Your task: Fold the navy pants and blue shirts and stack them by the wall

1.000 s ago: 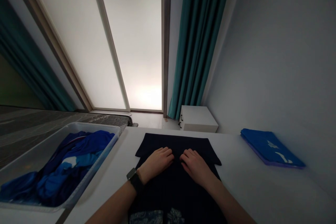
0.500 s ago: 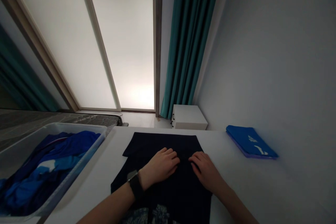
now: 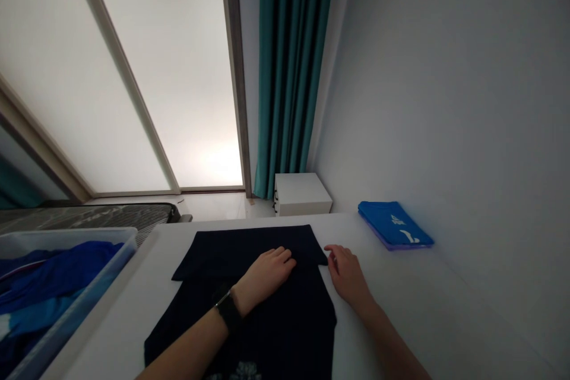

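Crosswise over the far end of the dark garment (image 3: 289, 320), a wide band (image 3: 236, 246) is laid, and its right-hand corner is met by the right hand (image 3: 348, 274). The garment is spread on the white bench (image 3: 133, 291), its length running away from the body and the band set across that length. The band's right edge is reached from outside by the right hand, whose fingers are bent and turned leftward to the corner; whether cloth is pinched in that grip cannot be told. The left hand (image 3: 266, 274) is rested palm down on the cloth, right of the band's middle, with its fingers curled close together; whether fabric is held beneath them is hidden. The band's left corner is touched by neither hand, the left being the nearer to it. Farther right, a folded blue cloth (image 3: 394, 224) is set, well apart from the garment.
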`<state>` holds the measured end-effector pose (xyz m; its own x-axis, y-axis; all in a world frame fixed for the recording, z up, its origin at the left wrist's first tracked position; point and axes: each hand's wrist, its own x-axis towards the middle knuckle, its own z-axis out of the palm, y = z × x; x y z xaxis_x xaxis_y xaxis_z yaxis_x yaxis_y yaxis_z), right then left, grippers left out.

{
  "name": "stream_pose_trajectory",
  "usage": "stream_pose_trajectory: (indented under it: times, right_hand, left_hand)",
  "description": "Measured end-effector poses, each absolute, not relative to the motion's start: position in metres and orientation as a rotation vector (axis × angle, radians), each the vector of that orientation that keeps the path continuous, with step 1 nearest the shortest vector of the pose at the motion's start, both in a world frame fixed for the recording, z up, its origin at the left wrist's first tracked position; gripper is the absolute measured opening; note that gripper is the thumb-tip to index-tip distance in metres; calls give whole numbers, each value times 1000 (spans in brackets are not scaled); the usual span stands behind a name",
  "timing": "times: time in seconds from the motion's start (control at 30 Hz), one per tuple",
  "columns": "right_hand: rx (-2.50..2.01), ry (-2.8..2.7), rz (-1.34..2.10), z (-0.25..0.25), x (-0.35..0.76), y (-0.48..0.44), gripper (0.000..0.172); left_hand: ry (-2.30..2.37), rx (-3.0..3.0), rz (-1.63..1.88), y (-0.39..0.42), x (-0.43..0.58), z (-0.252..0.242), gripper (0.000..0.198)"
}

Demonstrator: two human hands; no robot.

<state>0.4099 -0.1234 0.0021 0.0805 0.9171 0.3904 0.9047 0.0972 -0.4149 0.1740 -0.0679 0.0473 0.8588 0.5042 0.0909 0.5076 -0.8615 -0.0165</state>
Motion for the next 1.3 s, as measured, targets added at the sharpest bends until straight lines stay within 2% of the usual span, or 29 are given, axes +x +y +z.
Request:
stream_pose_trajectory:
  times: [0.13, 0.47, 0.87, 1.13, 1.3]
  right_hand:
    - [-1857, -1739, -4, 0, 407, -122, 29]
    - [-1828, -1960, 124, 11, 403, -131, 34]
    - [-1754, -1875, 302, 12, 406, -128, 35]
    - [-1772, -1925, 146, 18, 397, -132, 31]
    - [-1741, -1936, 148, 17, 398, -132, 32]
  left_hand:
    - [-767, -2984, -127, -68, 173, 47, 23]
    - [-860, -2981, -117, -69, 169, 60, 29]
    - [-840, -2966, -61, -65, 163, 69, 14]
    - [-838, -3009, -102, -67, 164, 61, 10]
    - [-939, -3092, -208, -65, 157, 80, 11]
